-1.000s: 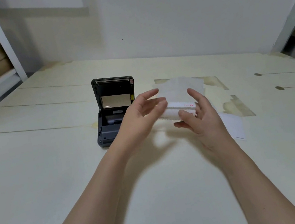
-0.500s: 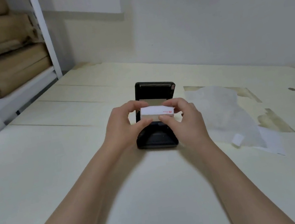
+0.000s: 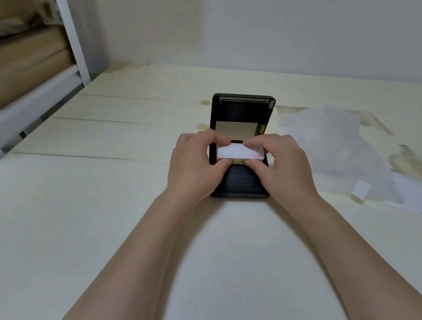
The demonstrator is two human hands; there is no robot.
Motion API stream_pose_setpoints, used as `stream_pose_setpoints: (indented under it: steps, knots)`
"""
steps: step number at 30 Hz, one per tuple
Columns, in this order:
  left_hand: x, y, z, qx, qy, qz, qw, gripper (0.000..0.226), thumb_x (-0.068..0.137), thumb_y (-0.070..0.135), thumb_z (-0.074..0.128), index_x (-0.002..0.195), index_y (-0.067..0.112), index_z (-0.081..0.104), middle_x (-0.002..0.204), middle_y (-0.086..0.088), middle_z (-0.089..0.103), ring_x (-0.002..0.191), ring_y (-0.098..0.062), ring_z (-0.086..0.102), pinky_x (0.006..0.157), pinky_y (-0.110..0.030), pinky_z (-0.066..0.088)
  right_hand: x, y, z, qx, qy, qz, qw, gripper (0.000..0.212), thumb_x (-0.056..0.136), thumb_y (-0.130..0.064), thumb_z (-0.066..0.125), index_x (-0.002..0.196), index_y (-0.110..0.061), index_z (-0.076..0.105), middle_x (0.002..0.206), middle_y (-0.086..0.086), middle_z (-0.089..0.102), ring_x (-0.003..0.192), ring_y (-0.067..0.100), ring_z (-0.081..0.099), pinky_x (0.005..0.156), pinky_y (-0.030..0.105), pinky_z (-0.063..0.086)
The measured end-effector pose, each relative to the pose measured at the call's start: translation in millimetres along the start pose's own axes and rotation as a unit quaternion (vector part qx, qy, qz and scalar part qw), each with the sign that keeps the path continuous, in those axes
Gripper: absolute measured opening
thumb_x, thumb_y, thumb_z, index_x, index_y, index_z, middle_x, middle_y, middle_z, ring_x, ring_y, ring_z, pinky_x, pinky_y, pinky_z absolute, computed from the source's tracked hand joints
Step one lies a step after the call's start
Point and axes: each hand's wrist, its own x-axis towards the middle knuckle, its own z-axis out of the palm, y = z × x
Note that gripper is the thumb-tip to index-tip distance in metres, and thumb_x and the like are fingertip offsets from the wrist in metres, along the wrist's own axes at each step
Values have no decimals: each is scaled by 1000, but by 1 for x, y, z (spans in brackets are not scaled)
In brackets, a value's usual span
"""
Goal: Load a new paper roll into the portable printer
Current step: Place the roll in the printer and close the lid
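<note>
Paper roll (image 3: pixel 234 152): white, pinched by your left hand (image 3: pixel 194 167) and right hand (image 3: pixel 283 161), one grip per end, directly over the open portable printer (image 3: pixel 240 143) on the counter (image 3: pixel 104 235).

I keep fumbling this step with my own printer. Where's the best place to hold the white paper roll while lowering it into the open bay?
By its two ends, one hand from each side. The paper roll lies crosswise over the printer, and the raised lid blocks the far side. The left hand and right hand pinch it this way, probably leaving its underside free to drop in.
</note>
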Motion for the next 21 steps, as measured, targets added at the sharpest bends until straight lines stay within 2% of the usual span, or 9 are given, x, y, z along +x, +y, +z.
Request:
stream_pose_setpoints:
  steps: [4, 7, 9, 12, 16, 21]
  knots:
    - [-2, -4, 2, 29, -14, 19, 999, 24, 89, 30, 66, 112, 30, 69, 116, 17, 68, 121, -11, 47, 95, -24, 39, -2, 4, 1, -20, 0, -20, 1000, 13, 87, -16, 67, 97, -20, 75, 100, -9, 72, 100, 14, 49, 80, -3, 27]
    - [-1, -10, -3, 47, -61, 49, 996, 41, 86, 44, 68, 125, 32, 65, 130, 17, 62, 129, -11, 42, 104, -26, 37, -1, 6, 3, -13, 14, -19, 1000, 13, 89, -15, 65, 92, -18, 77, 98, -7, 74, 100, 19, 52, 82, -1, 29]
    - [-3, -12, -9, 43, -131, 65, 988, 64, 78, 50, 74, 136, 30, 56, 147, 17, 47, 141, -10, 27, 115, -29, 28, 0, 6, 4, -11, 19, -20, 1000, 13, 89, -15, 64, 90, -17, 77, 97, -7, 74, 100, 17, 51, 81, -1, 29]
    - [-8, -15, -11, 29, -194, 74, 978, 90, 68, 50, 82, 146, 27, 42, 160, 22, 20, 149, -2, 1, 117, -23, 15, 0, 6, 5, 0, 15, -17, 1000, 13, 89, -13, 62, 89, -15, 74, 105, -8, 72, 104, 6, 45, 83, 1, 32]
    - [-14, -17, -7, 72, -186, 93, 976, 96, 75, 51, 77, 153, 29, 26, 163, 19, 15, 151, -4, -3, 120, -28, 18, -3, 6, 5, 2, 6, -18, 1000, 15, 90, -14, 59, 92, -18, 73, 110, -3, 68, 110, 9, 52, 89, 24, 45]
    - [-22, -11, -1, 136, -156, 111, 972, 91, 82, 59, 63, 156, 28, 20, 165, 17, 9, 152, -8, -3, 119, -32, 24, -8, 4, 4, -30, 10, 0, 1000, 26, 93, -19, 55, 112, -23, 72, 121, 3, 59, 110, 19, 57, 90, 25, 43]
